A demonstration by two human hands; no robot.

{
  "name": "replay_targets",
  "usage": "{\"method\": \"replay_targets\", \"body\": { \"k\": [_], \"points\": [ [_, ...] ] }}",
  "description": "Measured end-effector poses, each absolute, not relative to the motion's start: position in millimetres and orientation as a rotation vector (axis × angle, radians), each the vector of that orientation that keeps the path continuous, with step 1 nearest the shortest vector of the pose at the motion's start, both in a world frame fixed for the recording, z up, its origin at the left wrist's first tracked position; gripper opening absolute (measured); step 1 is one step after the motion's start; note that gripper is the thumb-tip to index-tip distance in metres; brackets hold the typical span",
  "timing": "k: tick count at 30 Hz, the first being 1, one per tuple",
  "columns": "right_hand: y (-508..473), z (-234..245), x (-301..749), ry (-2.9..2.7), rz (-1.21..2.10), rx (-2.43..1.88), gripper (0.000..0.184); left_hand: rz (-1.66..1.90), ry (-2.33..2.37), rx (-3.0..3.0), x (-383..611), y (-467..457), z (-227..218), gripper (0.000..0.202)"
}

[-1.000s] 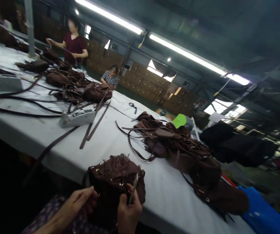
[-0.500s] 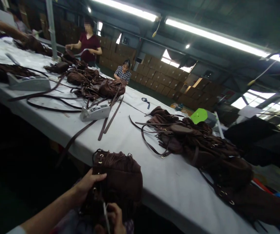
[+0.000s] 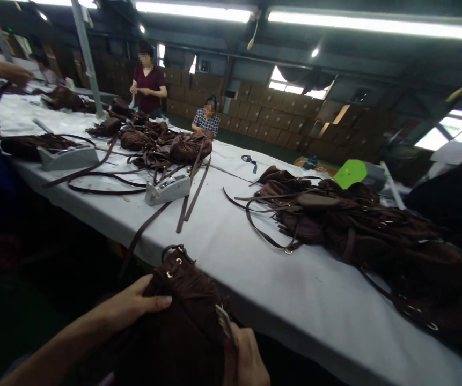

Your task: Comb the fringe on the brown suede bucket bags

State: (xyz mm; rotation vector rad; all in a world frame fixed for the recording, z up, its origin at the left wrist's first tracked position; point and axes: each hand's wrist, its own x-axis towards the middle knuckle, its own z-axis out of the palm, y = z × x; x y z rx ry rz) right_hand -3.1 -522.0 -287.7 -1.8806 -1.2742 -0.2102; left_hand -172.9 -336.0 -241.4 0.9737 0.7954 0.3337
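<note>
My left hand (image 3: pixel 144 305) is closed on the upper side of a dark brown bag (image 3: pixel 178 327), thumb lying across its front. The bag has gathered material, a short looped strap and gold-coloured rings at its top. It is tilted at the table's front edge, and its lower part runs into shadow. At the bag's right side, my right hand (image 3: pixel 249 354) grips a slim silvery metal tool (image 3: pixel 225 320), its tip pointing up and left against the bag. Whether the tool is scissors, snips or something else cannot be told.
A white-covered table (image 3: pixel 218 241) bears a heap of brown bags (image 3: pixel 335 214) at right and another bag heap (image 3: pixel 166 142) farther left. Grey tape dispensers (image 3: pixel 168 190) stand among loose straps. Co-workers are around the table's far side; another person's arm (image 3: pixel 1 69) reaches in at left.
My right hand and the metal tool have moved up and right, to the bag's right side. The bag has turned and tilted in my left hand. The camera view has levelled somewhat.
</note>
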Motion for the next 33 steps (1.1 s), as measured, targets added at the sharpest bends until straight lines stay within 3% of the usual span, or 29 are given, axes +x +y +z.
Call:
{"method": "replay_targets", "body": {
  "k": [10,16,21,24,29,33],
  "points": [
    [-470.1,-269.9,-29.1,-1.84,-0.653,-1.891,0.052,0.316,0.953,1.25,-177.4,-356.2,-239.6,0.054],
    [-469.8,-301.5,27.9,-1.922,-0.553,-2.332,0.061,0.267,0.769,1.253,-171.9,-358.1,-238.6,0.051],
    [-505.7,-323.6,89.0,-1.793,-0.389,-2.656,0.061,0.313,0.935,1.248,-181.0,-347.7,-237.3,0.05],
    [-517.8,-308.9,85.4,-1.656,-0.309,-2.453,0.053,0.26,0.82,1.292,-178.4,-343.2,-233.8,0.043],
    [-492.3,-249.4,21.2,-1.863,-0.559,-1.719,0.052,0.183,0.685,1.35,-155.2,-347.1,-225.0,0.031],
    [-468.2,-235.1,-4.4,-2.011,-0.676,-1.752,0.045,0.195,0.591,1.32,-149.4,-351.8,-222.7,0.04]
  ]
}}
